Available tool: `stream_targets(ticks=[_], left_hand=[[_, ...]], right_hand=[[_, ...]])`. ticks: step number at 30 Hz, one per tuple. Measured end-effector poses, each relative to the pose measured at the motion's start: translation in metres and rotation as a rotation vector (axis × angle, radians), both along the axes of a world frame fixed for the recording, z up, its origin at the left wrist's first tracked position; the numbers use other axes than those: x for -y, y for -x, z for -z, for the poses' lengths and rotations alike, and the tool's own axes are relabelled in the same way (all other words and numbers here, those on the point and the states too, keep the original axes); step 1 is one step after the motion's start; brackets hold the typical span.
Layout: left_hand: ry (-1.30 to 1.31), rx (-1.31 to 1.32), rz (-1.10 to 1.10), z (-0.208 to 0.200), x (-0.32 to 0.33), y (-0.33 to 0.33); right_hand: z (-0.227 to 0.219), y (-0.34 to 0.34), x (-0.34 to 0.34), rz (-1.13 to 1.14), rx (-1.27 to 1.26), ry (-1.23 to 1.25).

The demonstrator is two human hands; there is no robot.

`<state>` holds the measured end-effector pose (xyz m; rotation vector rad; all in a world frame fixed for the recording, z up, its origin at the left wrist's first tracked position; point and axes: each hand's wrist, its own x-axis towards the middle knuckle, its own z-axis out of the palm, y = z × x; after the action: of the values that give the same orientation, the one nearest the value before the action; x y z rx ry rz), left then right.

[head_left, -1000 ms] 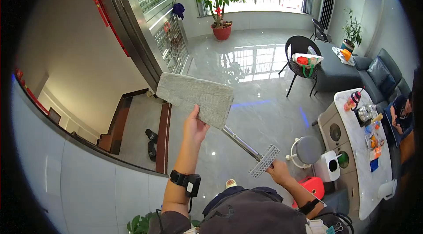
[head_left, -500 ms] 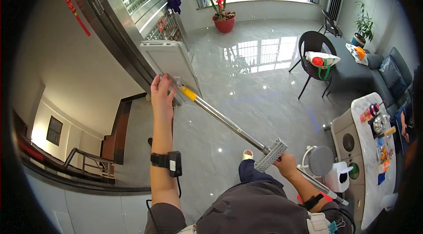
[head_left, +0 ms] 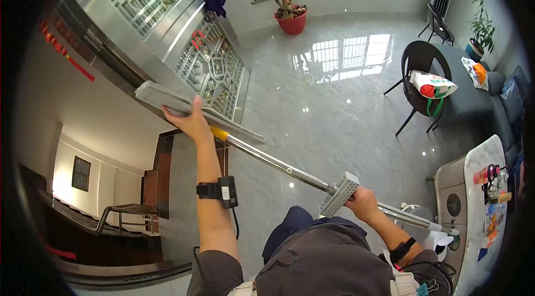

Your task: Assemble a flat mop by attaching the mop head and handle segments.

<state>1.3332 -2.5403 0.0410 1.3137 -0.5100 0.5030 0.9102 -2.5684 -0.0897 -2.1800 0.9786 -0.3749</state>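
A flat mop [head_left: 259, 154] lies slantwise across in front of me, its metal pole running from upper left to lower right. Its pale rectangular head [head_left: 167, 98] is turned nearly edge-on near the door frame. My left hand [head_left: 192, 123] holds the head near the yellow joint [head_left: 219, 132], thumb up and the other fingers partly hidden behind its edge. My right hand [head_left: 363, 204] is wrapped round the pole, just behind a grey perforated block [head_left: 340, 194] that sits on the pole.
An open metal door [head_left: 214, 67] stands ahead left, with a stair railing [head_left: 125, 212] beyond the doorway. A potted tree [head_left: 291, 20] is by the window. At right are a black chair [head_left: 426, 78] with a bag, a grey sofa [head_left: 462, 92] and a cluttered marble-topped table [head_left: 484, 154].
The mop head has tilted from showing its broad face to nearly edge-on, and my left hand has closed on it. My view has shifted left; my right hand keeps the pole.
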Motion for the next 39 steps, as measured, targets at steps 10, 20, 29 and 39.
stream_targets(ticks=[10,20,29,39], left_hand=[[0.287,-0.554,0.961,-0.020,0.081,-0.111],[0.197,-0.446,1.197,-0.054,0.180,-0.155],[-0.023,-0.534,1.011,-0.031,0.252,-0.091],[0.065,-0.628,1.049,0.006,0.284,-0.011]], right_hand=[[0.004,-0.077,0.098,-0.019,0.038,-0.287],[-0.016,-0.150,0.166,-0.009,0.155,-0.549],[-0.031,-0.196,0.227,0.094,0.167,-0.467],[-0.047,-0.205,0.284,-0.109,0.298,-0.607]])
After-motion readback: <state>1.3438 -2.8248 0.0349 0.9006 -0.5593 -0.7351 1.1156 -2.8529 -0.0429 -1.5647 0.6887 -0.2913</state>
